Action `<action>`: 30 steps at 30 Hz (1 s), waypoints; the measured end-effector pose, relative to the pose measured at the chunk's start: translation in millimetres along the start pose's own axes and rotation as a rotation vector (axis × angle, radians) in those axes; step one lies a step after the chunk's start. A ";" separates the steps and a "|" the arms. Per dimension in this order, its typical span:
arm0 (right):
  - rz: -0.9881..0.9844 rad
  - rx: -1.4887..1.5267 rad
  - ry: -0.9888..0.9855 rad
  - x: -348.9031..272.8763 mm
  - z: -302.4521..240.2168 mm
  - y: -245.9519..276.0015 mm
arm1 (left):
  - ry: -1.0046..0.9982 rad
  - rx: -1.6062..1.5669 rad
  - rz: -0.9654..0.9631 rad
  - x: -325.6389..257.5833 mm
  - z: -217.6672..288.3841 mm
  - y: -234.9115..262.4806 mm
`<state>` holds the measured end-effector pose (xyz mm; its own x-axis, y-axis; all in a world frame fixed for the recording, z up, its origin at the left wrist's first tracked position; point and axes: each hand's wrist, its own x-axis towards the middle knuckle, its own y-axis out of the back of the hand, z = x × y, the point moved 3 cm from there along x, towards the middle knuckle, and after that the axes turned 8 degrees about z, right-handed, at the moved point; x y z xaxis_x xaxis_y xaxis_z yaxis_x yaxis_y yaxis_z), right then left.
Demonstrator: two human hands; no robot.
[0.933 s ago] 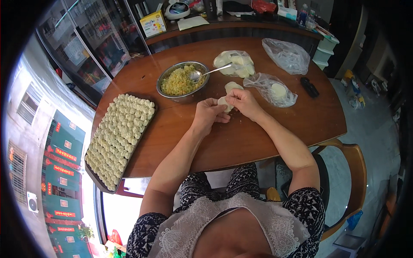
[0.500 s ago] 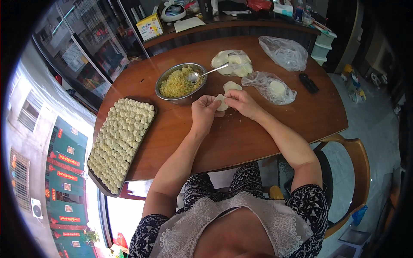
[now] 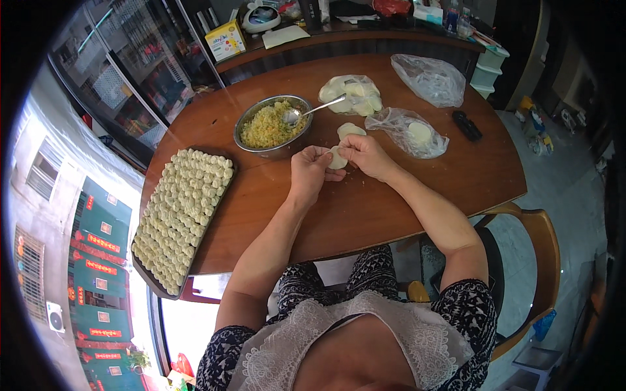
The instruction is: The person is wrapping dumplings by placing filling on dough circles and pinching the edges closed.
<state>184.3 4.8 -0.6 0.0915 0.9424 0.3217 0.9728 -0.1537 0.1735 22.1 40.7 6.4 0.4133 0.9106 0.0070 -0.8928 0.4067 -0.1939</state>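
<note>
Head view: my left hand (image 3: 312, 171) and right hand (image 3: 363, 153) fingers pinch shut on one dumpling (image 3: 337, 158) above the tabletop (image 3: 365, 208); I'd press the edge evenly.

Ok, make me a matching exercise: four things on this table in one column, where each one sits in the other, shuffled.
Things:
1. spoon
2. tray of dumplings
3. dumpling wrapper
4. black remote

Places:
A. along the table's left edge
B. pinched between both hands
C. resting in the metal bowl of filling
D. on the table's right side, beside a plastic bag

Pairs: 1-C, 2-A, 3-B, 4-D
</note>
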 end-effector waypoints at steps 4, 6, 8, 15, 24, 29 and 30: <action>0.009 -0.030 0.007 0.2 -1.2 3.9 | -0.006 0.025 -0.015 0.9 -1.4 -0.3; -0.002 -0.036 0.004 0.2 -1.5 3.6 | -0.017 0.037 -0.032 1.8 -2.5 -0.4; -0.016 -0.028 0.002 0.3 -1.5 2.5 | -0.009 0.041 -0.035 1.1 -1.4 -1.3; 0.003 -0.077 0.021 0.7 -2.0 2.7 | -0.002 0.061 -0.044 0.6 -1.4 -0.9; -0.100 -0.129 0.107 3.9 2.9 7.6 | -0.347 0.364 -0.010 2.1 -4.5 -3.0; -0.081 -0.131 0.192 0.9 -7.1 9.0 | -0.284 0.357 -0.032 1.4 -5.7 -4.3; -0.053 -0.125 0.230 0.8 -8.9 10.0 | -0.281 0.313 -0.029 2.1 -7.0 -4.2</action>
<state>192.2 1.4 9.8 -0.0234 0.8599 0.5099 0.9399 -0.1549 0.3043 28.0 40.4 0.4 0.4124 0.8656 0.2840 -0.9109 0.3955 0.1173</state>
